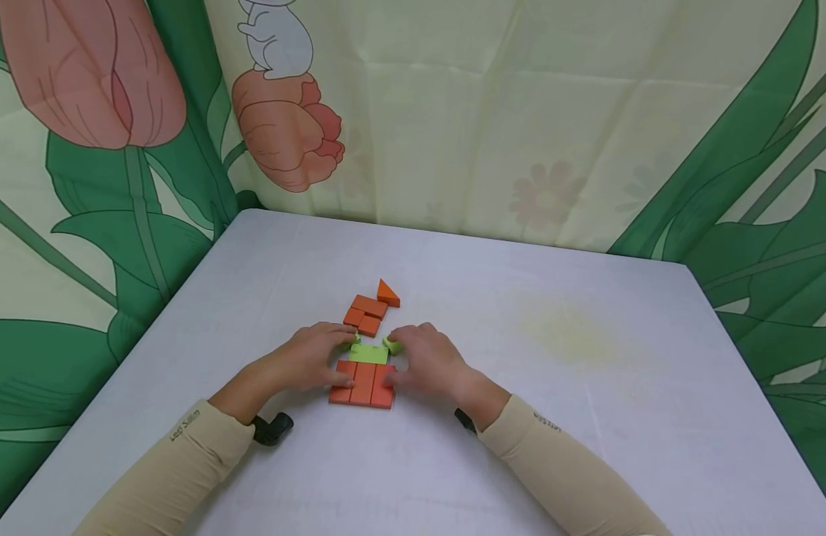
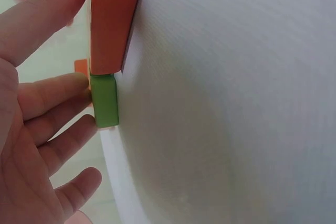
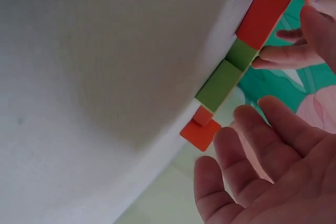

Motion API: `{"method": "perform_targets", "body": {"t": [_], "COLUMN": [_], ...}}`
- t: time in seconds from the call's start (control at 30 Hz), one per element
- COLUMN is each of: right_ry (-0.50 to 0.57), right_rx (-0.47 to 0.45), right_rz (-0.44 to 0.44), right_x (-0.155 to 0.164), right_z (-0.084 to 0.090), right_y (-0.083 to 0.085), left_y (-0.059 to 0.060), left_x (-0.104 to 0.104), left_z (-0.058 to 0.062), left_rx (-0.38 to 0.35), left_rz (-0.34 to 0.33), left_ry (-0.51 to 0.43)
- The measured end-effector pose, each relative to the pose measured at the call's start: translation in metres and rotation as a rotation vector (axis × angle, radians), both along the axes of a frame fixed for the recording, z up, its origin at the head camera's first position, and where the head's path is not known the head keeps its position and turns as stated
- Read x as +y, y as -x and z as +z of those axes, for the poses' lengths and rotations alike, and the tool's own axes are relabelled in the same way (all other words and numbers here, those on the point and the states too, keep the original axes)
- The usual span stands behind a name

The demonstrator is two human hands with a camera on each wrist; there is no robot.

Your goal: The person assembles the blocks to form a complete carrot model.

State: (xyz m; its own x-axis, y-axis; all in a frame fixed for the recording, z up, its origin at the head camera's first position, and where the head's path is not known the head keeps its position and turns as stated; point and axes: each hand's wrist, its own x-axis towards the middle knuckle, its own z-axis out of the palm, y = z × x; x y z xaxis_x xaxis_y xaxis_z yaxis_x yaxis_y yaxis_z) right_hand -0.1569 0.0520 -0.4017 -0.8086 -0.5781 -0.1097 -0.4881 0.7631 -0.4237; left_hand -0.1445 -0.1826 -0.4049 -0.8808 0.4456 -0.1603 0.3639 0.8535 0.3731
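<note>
Flat block figure mid-table (image 1: 587, 447), part built: three orange bricks (image 1: 362, 383) laid side by side, green blocks (image 1: 369, 353) set above them, left hand (image 1: 312, 357) and right hand (image 1: 429, 361) pressing these inward with straight fingers; spare orange pieces (image 1: 367, 313) and an orange wedge (image 1: 388, 293) lie unplaced just beyond.

flat block (image 1: 369, 353) behind 3-block row (image 1: 362, 383) | loose cluster (image 1: 366, 315) farther back | wedge (image 1: 388, 293) behind cluster

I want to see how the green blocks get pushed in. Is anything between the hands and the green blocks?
Nothing visible is. The left hand has fingertips right on the green block at its side, and the right hand is up against the small green piece in the head view. No other block sits between them.
</note>
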Motion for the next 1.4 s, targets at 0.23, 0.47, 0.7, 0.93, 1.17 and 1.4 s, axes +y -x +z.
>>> {"method": "perform_targets", "body": {"t": [0.23,0.47,0.7,0.93,1.17,1.4], "right_ry": [-0.057,-0.08,-0.064,-0.065,-0.075,-0.088], "right_rx": [0.008,0.019,0.004,0.014,0.006,-0.004], "right_rz": [-0.001,0.003,0.013,0.022,0.012,0.005], "right_x": [0.0,0.001,0.002,0.0,-0.002,-0.003], "right_z": [-0.003,-0.001,0.0,0.001,0.002,0.002], "right_y": [-0.004,-0.005,-0.005,-0.006,-0.009,-0.01], "left_y": [0.001,0.001,0.002,0.002,0.002,0.014], "left_x": [0.001,0.001,0.001,0.0,0.001,-0.006], "left_z": [-0.001,0.0,0.002,0.001,0.002,0.007], "left_rx": [-0.001,-0.011,-0.008,-0.007,-0.016,-0.01], "left_rz": [-0.002,0.006,0.01,-0.001,-0.003,0.048], "left_ry": [0.001,-0.002,0.007,0.0,-0.034,-0.085]}}
